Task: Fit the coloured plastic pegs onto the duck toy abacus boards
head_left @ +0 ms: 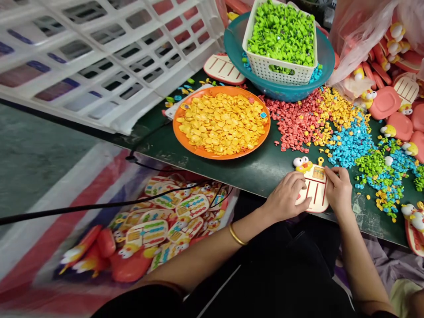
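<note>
A cream toy panel (316,194) with red-outlined slots lies at the dark green table's front edge. It has a duck head (302,164) with bulging white eyes at its upper left and a small yellow loop (320,161) on top. My left hand (287,196), a gold bangle on its wrist, grips the panel's left side, fingers curled over its face. My right hand (339,190) holds the upper right edge between thumb and fingers. Its fingertips hide that edge, so any small piece there cannot be made out.
Beyond my hands are an orange plate (180,138) of yellow discs and loose red (294,128), blue (347,143) and green beads (374,165). A white basket (281,66) of green beads sits in a teal bowl (327,57). Finished-looking panels (149,234) fill a striped bag at lower left.
</note>
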Demonstrator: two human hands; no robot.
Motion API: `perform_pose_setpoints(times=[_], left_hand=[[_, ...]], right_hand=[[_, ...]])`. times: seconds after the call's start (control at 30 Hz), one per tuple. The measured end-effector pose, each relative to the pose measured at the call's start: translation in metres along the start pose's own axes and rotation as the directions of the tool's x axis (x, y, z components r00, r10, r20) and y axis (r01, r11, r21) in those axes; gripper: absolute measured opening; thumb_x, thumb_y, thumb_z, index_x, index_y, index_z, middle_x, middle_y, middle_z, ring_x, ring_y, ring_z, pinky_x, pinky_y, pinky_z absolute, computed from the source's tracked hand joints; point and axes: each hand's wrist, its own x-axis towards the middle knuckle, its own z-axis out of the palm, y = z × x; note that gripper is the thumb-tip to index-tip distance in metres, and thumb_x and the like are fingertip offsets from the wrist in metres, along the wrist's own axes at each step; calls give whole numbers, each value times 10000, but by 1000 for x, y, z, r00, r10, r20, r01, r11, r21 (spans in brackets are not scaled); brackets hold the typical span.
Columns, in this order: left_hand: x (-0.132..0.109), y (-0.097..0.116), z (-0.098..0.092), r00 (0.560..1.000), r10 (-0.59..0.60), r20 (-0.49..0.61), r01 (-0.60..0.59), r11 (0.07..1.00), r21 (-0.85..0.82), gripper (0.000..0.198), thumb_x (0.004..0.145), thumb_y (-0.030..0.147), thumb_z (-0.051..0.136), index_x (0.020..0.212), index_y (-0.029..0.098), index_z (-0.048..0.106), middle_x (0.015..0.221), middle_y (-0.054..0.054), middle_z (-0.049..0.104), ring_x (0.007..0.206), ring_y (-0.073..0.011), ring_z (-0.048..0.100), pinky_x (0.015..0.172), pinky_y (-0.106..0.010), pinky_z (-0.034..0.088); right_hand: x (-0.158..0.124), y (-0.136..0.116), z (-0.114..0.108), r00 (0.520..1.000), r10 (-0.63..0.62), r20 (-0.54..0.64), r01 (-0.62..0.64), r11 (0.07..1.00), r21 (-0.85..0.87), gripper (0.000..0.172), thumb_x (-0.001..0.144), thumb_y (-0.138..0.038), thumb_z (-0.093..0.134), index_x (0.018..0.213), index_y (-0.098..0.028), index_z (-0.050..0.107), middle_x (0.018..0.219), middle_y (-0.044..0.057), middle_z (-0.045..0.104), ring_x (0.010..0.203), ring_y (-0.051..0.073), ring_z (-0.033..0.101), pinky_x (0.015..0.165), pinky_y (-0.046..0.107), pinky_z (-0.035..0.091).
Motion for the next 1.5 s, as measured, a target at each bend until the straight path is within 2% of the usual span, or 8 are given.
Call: perform_pose_setpoints(times=[0.17, 0.4, 0.6, 0.77, 0.97, 1.13, 1.33, 1.5], left_hand=[[1, 1, -1, 1000, -13, 1, 13, 1000, -5, 200, 880, 323, 607, 945, 197, 467, 1038, -102, 572, 1087, -266, 552, 946, -446, 519], [0, 1, 1, 999, -36, 9, 36, 999, -24, 199, 873, 330, 609, 945, 203, 474, 1052, -100, 572, 1110, -269, 550, 962, -452, 513], [-2, 4, 4, 997, -69, 22, 70, 997, -34, 216, 867, 355, 609, 953, 203, 481, 1078, -110, 574, 1129, -281, 545, 992, -453, 500], [-3, 3, 4, 997, -76, 35, 77, 996, -51, 206, 873, 362, 609, 928, 201, 493, 1076, -115, 576, 1124, -286, 545, 1007, -462, 492], [-1, 3, 0, 995, -49, 83, 50, 999, -9, 294, 887, 356, 607, 1116, 175, 571, 1176, -133, 584, 1164, -280, 541, 1018, -439, 481], [0, 5, -4, 978, 24, 208, -46, 994, 102, 441, 958, 292, 494, 1395, 233, 492, 1437, -98, 524, 1330, -293, 453, 1070, -480, 419], [-3, 4, 1, 997, -20, 78, 17, 999, 40, 475, 921, 342, 529, 1351, 140, 528, 1332, -141, 594, 1268, -300, 502, 1045, -453, 452], [-1, 6, 6, 997, -64, -47, 67, 996, 66, 413, 869, 340, 582, 1225, 130, 573, 1218, -159, 602, 1170, -317, 526, 1012, -484, 465]], right_hand=[[2, 0, -1, 999, -17, 50, 19, 999, -33, 302, 971, -212, 471, 1110, -239, 738, 952, 87, 600, 901, 208, 551, 770, 350, 520], [0, 0, 0, 999, 11, -30, -12, 999, -47, 277, 968, -233, 485, 1068, -218, 743, 968, 93, 594, 893, 205, 560, 781, 367, 525], [-3, -1, -22, 973, 21, 231, -62, 983, 174, 202, 937, -230, 528, 959, -224, 729, 953, 65, 617, 891, 193, 621, 791, 350, 540], [-12, -22, -17, 974, 19, 226, -57, 985, 162, 204, 951, -252, 486, 963, -230, 689, 972, 81, 620, 921, 210, 621, 814, 366, 535], [57, -34, 23, 987, 94, 131, -127, 955, 267, 168, 908, -290, 558, 976, -205, 686, 946, 77, 675, 853, 200, 616, 750, 329, 507], [104, -28, 29, 959, 96, 267, -145, 975, 171, 201, 886, -302, 571, 888, -195, 741, 849, 78, 702, 817, 214, 606, 775, 354, 473], [43, 0, -14, 948, 236, 216, -287, 926, 245, 205, 857, -367, 627, 812, -206, 745, 826, 55, 674, 807, 203, 628, 741, 350, 506], [12, 0, -8, 965, 260, 41, -263, 944, 197, 188, 896, -323, 584, 868, -203, 726, 867, 53, 602, 819, 189, 599, 735, 343, 525]])
